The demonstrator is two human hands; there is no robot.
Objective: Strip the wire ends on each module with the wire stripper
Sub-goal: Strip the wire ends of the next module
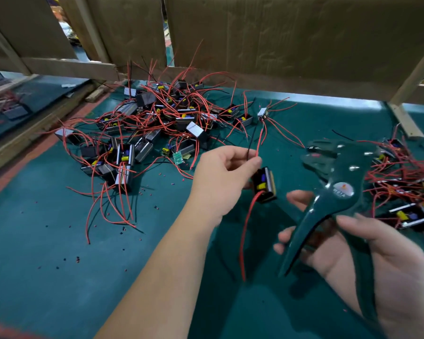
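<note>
Module (264,184): hangs above worktop (59,265), left hand (220,177) pinching its red and black wires (259,143). Wire stripper (343,192): handles gripped by right hand (377,265), head apart from wires. Recommended: feed only the tips squarely into the jaws, then squeeze.

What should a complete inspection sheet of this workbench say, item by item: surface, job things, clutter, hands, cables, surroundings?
Surface: green mat, in use.
Job's things: wire stripper; held module; large pile of modules at back left; smaller pile at right.
Clutter: red and black insulation bits scattered on the mat.
Hands: left hand pinches the held module's upper wires; right hand grips the stripper's handles.
Cables: one red wire hangs below the held module; red and black wires tangle through both piles.
Surroundings: cardboard panels and a wooden frame behind the mat.
</note>
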